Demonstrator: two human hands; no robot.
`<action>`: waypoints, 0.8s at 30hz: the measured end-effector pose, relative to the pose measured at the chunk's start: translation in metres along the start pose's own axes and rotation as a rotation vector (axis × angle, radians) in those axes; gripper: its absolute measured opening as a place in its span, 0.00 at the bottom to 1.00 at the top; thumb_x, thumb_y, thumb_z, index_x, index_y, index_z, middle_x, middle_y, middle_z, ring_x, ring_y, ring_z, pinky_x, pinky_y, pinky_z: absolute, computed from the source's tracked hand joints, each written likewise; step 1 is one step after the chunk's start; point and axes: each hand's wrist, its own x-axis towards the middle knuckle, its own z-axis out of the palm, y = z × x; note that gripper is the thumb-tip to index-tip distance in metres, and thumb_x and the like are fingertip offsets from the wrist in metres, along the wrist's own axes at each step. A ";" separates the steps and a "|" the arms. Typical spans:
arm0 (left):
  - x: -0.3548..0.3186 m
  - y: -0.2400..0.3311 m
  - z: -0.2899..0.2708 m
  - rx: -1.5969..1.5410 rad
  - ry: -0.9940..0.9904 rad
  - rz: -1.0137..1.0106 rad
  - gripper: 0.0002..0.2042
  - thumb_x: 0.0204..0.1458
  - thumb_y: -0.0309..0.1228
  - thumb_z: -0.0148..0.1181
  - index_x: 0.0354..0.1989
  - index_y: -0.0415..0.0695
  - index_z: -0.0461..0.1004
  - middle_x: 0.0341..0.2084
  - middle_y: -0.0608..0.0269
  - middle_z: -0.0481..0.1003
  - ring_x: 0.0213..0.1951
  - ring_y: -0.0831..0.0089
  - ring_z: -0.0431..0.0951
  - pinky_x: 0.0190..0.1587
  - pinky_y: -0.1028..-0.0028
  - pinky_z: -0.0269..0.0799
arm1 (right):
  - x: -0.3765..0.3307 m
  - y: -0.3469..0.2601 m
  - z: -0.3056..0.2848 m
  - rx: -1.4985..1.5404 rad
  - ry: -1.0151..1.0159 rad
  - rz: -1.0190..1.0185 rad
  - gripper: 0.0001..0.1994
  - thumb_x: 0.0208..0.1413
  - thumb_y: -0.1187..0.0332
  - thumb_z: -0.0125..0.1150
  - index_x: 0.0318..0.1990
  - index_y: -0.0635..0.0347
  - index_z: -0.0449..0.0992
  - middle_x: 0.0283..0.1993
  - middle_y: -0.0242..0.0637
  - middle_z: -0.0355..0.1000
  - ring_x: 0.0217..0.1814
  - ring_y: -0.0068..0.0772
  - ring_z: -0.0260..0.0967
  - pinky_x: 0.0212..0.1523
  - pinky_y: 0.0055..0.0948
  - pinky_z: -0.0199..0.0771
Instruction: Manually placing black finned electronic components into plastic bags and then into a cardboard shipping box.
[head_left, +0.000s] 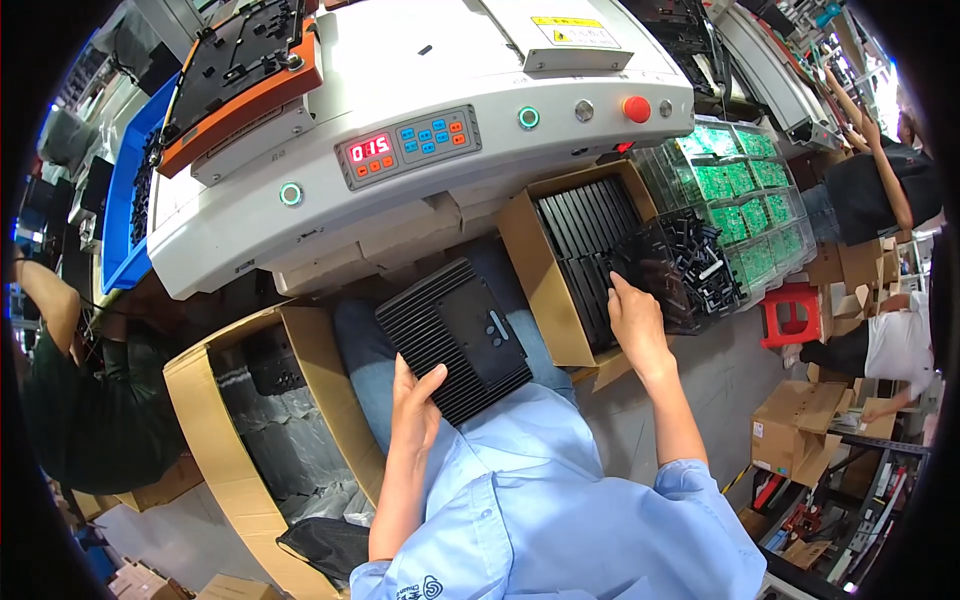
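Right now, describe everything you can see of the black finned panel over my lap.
The black, rectangular, metallic-looking panel has parallel fins beside a smooth, flat black plate with pale oblong marks or openings; I cannot tell which. It lies slanted in view, finned face up, over blue denim trousers; whether it rests on them is unclear. Your left hand's grip holds its near left edge, thumb against the fins. Its underside is hidden.

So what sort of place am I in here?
Most likely an electronics assembly workshop: green circuit boards are laid out at the right, a white machine has a lit control panel, and your left hand holds a finned black case.
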 end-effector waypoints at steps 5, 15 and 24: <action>0.001 -0.003 -0.002 -0.032 -0.004 -0.016 0.25 0.50 0.19 0.55 0.58 0.42 0.58 0.47 0.62 0.69 0.49 0.74 0.70 0.53 0.73 0.66 | 0.006 0.001 -0.006 -0.023 0.015 -0.003 0.13 0.54 0.73 0.50 0.46 0.68 0.71 0.32 0.53 0.73 0.33 0.53 0.72 0.34 0.44 0.74; 0.001 -0.001 -0.007 -0.042 0.004 0.005 0.25 0.49 0.19 0.55 0.57 0.42 0.58 0.47 0.62 0.69 0.49 0.74 0.70 0.54 0.73 0.65 | 0.057 -0.028 -0.006 -0.086 0.336 -0.087 0.13 0.53 0.73 0.52 0.46 0.66 0.71 0.33 0.51 0.72 0.33 0.52 0.71 0.34 0.43 0.71; 0.004 0.007 -0.006 -0.051 -0.016 0.001 0.27 0.49 0.20 0.56 0.59 0.42 0.57 0.50 0.63 0.67 0.51 0.74 0.68 0.55 0.73 0.61 | 0.113 -0.042 0.036 -0.052 -0.020 0.118 0.13 0.51 0.72 0.55 0.45 0.65 0.72 0.40 0.51 0.72 0.43 0.53 0.69 0.42 0.43 0.70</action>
